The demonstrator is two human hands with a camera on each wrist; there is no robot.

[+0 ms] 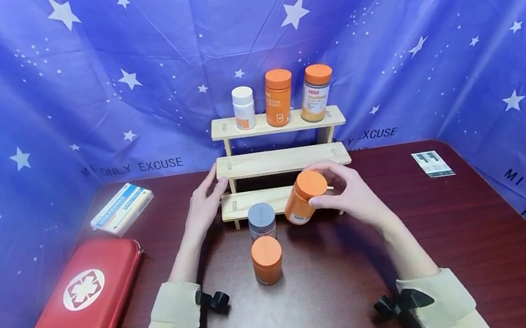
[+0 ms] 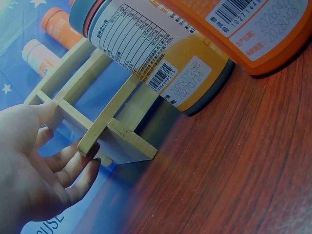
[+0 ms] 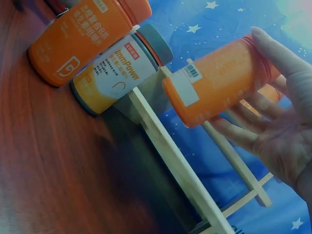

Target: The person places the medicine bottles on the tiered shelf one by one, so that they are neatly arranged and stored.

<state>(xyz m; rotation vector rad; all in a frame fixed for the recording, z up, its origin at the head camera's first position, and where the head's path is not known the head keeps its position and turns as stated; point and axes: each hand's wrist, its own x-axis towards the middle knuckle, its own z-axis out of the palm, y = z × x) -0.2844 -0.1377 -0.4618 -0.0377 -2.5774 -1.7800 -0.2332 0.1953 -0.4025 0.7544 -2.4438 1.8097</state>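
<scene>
My right hand (image 1: 348,194) grips an orange pill bottle (image 1: 299,204) with an orange cap, thumb on the near side. The bottle is tilted, at the front of the lowest tier of a three-tier wooden rack (image 1: 282,160); the right wrist view shows its base raised off the wood. My left hand (image 1: 204,206) holds the rack's left end, its fingers curled at the board ends in the left wrist view. On the table before the rack stand a grey-capped bottle (image 1: 262,220) and, nearer, another orange bottle (image 1: 267,261).
The top tier bears a white bottle (image 1: 244,109), an orange bottle (image 1: 279,99) and an orange-capped bottle with a white-and-yellow label (image 1: 316,95). Left on the table lie a red first-aid case (image 1: 118,279) and a medicine box (image 1: 123,208). A blister pack (image 1: 433,163) lies at the right.
</scene>
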